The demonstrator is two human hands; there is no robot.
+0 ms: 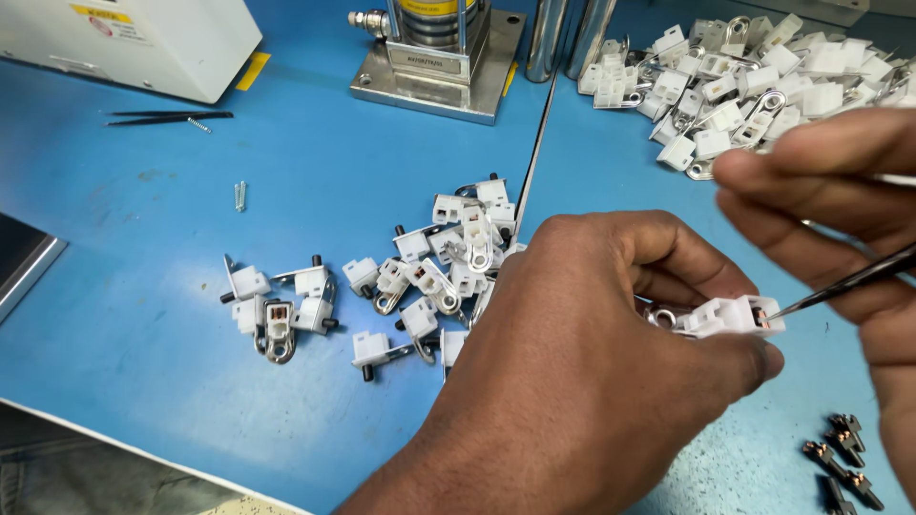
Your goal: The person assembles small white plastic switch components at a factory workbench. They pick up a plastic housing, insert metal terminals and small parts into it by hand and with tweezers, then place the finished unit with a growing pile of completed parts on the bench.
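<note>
White connector [735,315] in left hand [582,381], right hand's [840,210] tweezers [849,281] at its end.

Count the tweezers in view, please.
2. One pair of tweezers lies on the blue table at upper left; the other tweezers are in the right hand, tip at the white connector.

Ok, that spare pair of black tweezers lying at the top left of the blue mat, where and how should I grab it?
Pinch the tweezers across the two legs near the middle, coming straight down from above. They lie flat and nearly level on the mat, slim tips pointing left, so a side approach would probably just push them along. Mind the small spring lying right against them on the near side.
</note>
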